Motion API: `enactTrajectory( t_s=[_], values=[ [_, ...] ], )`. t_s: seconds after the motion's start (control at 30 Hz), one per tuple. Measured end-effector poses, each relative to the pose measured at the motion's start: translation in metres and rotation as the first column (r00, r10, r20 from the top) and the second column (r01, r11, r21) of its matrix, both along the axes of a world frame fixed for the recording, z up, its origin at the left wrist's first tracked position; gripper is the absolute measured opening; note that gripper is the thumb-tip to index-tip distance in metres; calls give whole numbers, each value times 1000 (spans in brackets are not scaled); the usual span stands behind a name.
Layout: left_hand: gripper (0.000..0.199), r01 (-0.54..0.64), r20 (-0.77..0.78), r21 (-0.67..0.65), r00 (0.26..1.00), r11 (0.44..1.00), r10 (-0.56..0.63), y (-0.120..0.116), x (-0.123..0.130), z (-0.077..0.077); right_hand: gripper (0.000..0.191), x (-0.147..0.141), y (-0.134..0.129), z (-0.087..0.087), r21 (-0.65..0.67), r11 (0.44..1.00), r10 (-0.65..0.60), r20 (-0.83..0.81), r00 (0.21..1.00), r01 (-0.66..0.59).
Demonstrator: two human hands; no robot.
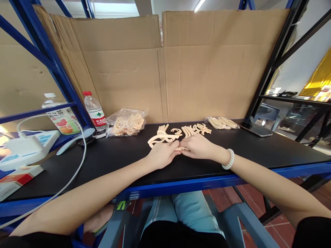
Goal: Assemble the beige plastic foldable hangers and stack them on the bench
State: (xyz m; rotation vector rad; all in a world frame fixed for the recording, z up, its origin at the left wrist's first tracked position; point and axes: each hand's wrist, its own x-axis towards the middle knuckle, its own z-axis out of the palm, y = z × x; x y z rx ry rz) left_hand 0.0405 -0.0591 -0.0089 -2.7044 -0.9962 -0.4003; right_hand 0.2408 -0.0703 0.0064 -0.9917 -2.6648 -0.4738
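Observation:
My left hand (160,154) and my right hand (198,146) meet over the black tabletop, fingers pinched on a small beige plastic piece (178,148) that is mostly hidden between them. Just behind my left hand lies a curved beige arm piece (161,138), shaped like part of a clothes hanger. Beyond it are several straight strips (162,128) and a hook-shaped piece (177,131). More slanted beige strips (188,131) lie behind my right hand, beside a heap of small knobbly pieces (203,128).
Clear bags of beige parts lie at the back left (128,123) and back right (222,123). A phone (253,128) rests on the right. Leftward stand a red-capped bottle (95,112), a power strip (28,146) with a white cable (83,155), and a small box (19,181). Cardboard (124,75) walls the back.

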Motion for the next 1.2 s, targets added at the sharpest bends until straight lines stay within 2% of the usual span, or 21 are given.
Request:
enactTrajectory(
  t_s=[0.13,0.27,0.43,0.7,0.83,0.93,1.03,1.1,1.2],
  values=[
    [17,10,-5,-33,1000,999,-10,0,-1,2,25,5,3,-1,4,999,49,73,996,-49],
    [17,-13,64,-111,998,994,20,3,0,4,29,3,7,-8,37,999,16,130,991,-21],
    [22,71,188,-227,982,971,-27,9,1,1,33,-1,10,-15,86,996,-15,198,980,-2],
    [21,115,231,-228,971,967,-61,9,2,-2,31,1,4,-5,-72,997,23,146,989,-13],
    [17,117,203,-147,975,982,-85,8,-1,-2,32,10,7,0,-207,975,83,20,996,-77],
    [12,92,175,-147,982,985,-65,6,-5,1,33,20,14,3,-312,936,113,-167,979,-162],
    [3,47,71,-87,997,995,-40,4,-6,4,35,35,26,9,-399,883,89,-371,924,-246],
    [2,58,-9,-47,998,997,-58,2,-5,5,36,50,35,16,-401,886,23,-465,885,-233],
    [5,114,-69,-35,991,993,-116,0,-3,4,37,79,51,24,-370,920,-95,-524,846,-126]
  ],
)
